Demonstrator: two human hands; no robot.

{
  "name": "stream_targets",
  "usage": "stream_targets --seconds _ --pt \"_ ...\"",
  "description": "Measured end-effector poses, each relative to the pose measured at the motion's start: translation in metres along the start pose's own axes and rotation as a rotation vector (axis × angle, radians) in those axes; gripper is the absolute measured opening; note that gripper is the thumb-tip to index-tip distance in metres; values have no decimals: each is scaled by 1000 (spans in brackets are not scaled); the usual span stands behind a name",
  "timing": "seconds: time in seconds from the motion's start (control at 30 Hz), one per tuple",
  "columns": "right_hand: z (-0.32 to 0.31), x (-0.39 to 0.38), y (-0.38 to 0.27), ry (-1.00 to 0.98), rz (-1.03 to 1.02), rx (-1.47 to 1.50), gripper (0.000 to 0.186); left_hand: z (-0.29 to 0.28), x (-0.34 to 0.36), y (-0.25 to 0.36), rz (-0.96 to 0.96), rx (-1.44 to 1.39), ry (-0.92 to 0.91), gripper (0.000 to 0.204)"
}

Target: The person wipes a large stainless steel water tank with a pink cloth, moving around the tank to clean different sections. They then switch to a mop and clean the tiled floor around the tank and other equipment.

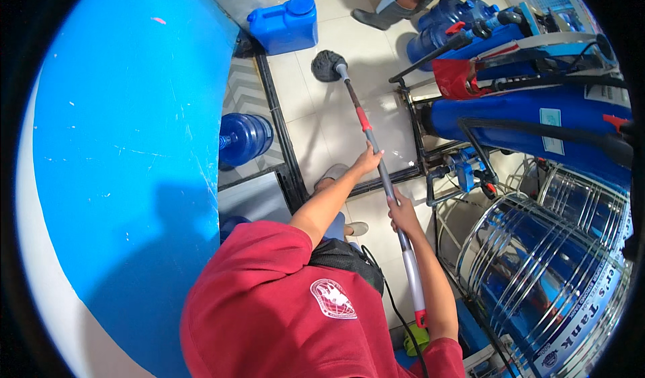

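Both of my hands are wrapped round the long grey handle of a mop [387,182], which slants across the tiled floor. My left hand [367,160] grips it higher up, just below a red collar. Closer to my body, my right hand [402,213] is closed round a lower part of the handle. The round, dark grey mop head [326,66] is at the far end, against the pale tiles. The handle's white lower section, with a red end cap [421,319], runs alongside my right forearm.
A blue jerrycan [285,26] stands near the mop head. A blue water bottle [247,139] lies left of a black floor edge [277,113]. Pipes, a blue cylinder [514,124] and shiny metal tanks [521,250] crowd the right. Another person's dark shoe [373,20] shows at the top.
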State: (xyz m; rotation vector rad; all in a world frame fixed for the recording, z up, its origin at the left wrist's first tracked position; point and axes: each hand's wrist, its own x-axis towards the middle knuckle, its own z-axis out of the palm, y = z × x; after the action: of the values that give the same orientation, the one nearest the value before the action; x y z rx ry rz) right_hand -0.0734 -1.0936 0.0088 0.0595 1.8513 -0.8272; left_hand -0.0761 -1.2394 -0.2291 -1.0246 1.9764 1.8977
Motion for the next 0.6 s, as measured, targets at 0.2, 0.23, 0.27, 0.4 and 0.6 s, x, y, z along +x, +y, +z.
stream_targets --seconds 0.2,0.23,0.27,0.4,0.6 --pt "9 10 -5 -93 84 268 56 -44 17 21 -48 270 -125 93" --pt "6 -2 3 -97 107 268 58 -42 9 24 -17 315 -118 92" --pt "4 -17 15 -96 142 291 58 -37 -1 25 -26 377 -134 92" --pt "-2 -98 68 -189 302 489 62 8 -40 25 -414 338 -485 71" --pt "-16 -288 110 -135 645 358 31 116 -101 -55 -638 393 -736 34"
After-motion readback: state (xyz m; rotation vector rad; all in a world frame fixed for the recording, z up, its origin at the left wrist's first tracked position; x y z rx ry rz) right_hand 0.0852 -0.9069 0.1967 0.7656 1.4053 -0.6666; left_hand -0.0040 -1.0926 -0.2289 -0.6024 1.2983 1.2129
